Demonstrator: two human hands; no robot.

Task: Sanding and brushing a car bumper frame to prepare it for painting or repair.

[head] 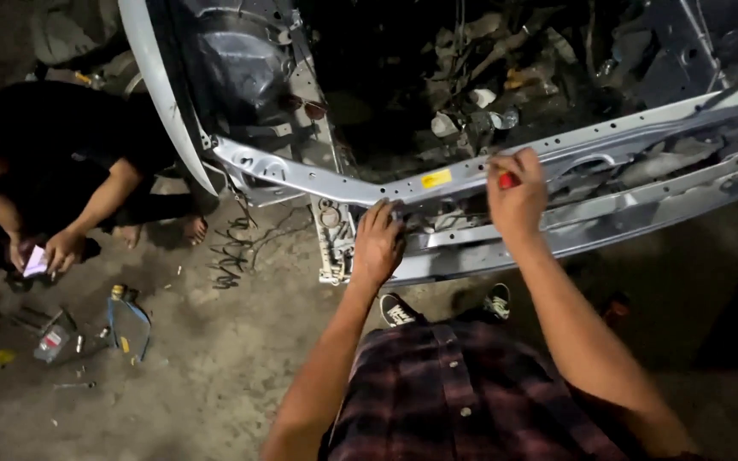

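Right hand [516, 198] fisted around red-handled tool [507, 179]

Tools [87, 333] lie on floor [215, 376] left of crossmember [471, 183].

Both bare forearms reach forward and away from the body, elbows bent and spread apart. The left hand [377, 243] is seen back-up, fingers curled downward and close together, the wrist straight in line with the forearm. The right hand [516, 198] sits higher and further forward, closed in a fist with the knuckles upward and the thumb tucked along the side, its wrist bent slightly inward. The two hands are near each other but not touching.
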